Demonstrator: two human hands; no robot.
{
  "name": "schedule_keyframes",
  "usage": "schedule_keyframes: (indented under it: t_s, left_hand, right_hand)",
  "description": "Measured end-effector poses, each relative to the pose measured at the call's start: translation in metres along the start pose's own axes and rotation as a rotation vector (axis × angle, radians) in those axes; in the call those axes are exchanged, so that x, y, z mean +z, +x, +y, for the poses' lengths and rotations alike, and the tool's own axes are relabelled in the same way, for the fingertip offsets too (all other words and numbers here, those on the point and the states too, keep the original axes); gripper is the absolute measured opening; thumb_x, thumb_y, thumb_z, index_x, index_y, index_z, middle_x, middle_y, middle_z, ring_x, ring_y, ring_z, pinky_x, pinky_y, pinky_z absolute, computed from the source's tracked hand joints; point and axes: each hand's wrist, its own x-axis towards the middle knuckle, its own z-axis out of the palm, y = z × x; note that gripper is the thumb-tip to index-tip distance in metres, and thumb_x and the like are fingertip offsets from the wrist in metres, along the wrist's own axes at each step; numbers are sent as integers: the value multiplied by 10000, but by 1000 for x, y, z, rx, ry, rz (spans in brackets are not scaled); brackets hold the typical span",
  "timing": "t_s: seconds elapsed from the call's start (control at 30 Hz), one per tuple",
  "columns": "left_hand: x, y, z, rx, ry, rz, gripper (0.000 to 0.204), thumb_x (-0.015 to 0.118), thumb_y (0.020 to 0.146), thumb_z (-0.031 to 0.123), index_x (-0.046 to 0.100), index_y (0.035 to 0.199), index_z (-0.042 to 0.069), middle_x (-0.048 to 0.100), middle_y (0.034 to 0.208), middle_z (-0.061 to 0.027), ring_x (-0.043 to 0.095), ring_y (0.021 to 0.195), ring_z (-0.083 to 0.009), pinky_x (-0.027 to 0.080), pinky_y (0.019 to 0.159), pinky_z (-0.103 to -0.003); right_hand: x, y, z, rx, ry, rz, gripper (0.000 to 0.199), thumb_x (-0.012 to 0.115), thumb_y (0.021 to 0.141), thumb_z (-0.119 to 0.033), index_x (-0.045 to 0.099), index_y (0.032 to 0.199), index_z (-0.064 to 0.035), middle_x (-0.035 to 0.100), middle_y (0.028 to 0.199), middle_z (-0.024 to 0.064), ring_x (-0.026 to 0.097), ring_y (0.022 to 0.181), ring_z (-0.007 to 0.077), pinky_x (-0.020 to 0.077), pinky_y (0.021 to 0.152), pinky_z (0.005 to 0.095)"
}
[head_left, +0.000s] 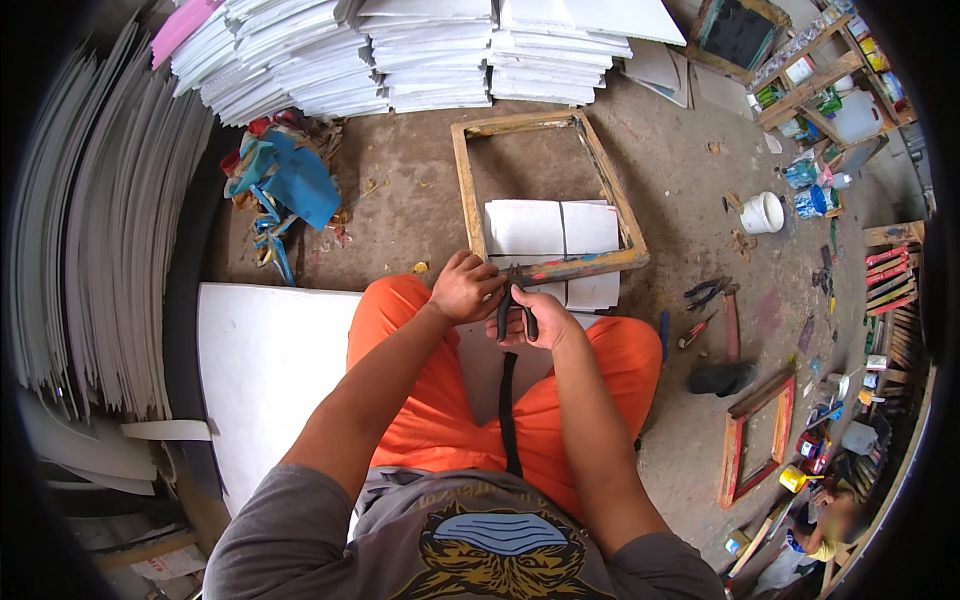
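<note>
Concrete floor, paper stacks at 12 o'clock. Wooden frame lies before the knees; its near rail is steadied by left hand. Black-handled pliers are gripped by right hand, fingers closed. Frame judged stiff, light; best held by the rails.

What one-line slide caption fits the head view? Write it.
Right hand works black-handled pliers at a paint-stained wooden frame, left hand steadying.

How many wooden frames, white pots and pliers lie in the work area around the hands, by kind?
Wooden frames: 2, the large yellowish frame and the red frame
Pliers: 2, the black-handled pliers in both hands, and the spare pliers on the floor
White pots: 1, the white pot
Total: 5
</note>
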Motion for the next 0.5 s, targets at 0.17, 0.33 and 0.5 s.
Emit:
schedule_keyframes:
  t_s: [0.17, 0.33, 0.5]
  left_hand:
    - [-1, 0, 0, 9, -10, -1, 228, 773, 733, 211, 774, 951, 144, 690, 938, -3, 641, 902, -227, 489, 939, -430]
    - [1, -4, -1, -47, -65, -14, 321, 786, 722, 225, 759, 1031, 144, 692, 999, -21, 636, 975, -255, 468, 976, -453]
    - [3, -7, -1, -203, 103, -137, 423, 792, 783, 352, 722, 1146, 146, 651, 1193, -20, 544, 1206, -263, 334, 1144, -514]
  right_hand:
    - [1, 3, -4, 26, -39, 51, 511, 483, 1046, -510, 633, 1059, -21, 731, 947, 220, 736, 859, 370, 606, 745, 495]
    - [16, -6, 2, -13, -84, 251, 360, 720, 939, -395, 622, 959, -50, 691, 760, 145, 686, 632, 280, 589, 587, 438]
    - [36, -4, 7, -121, -291, 444, 223, 752, 904, -223, 612, 886, -50, 649, 676, 110, 633, 516, 216, 518, 438, 364]
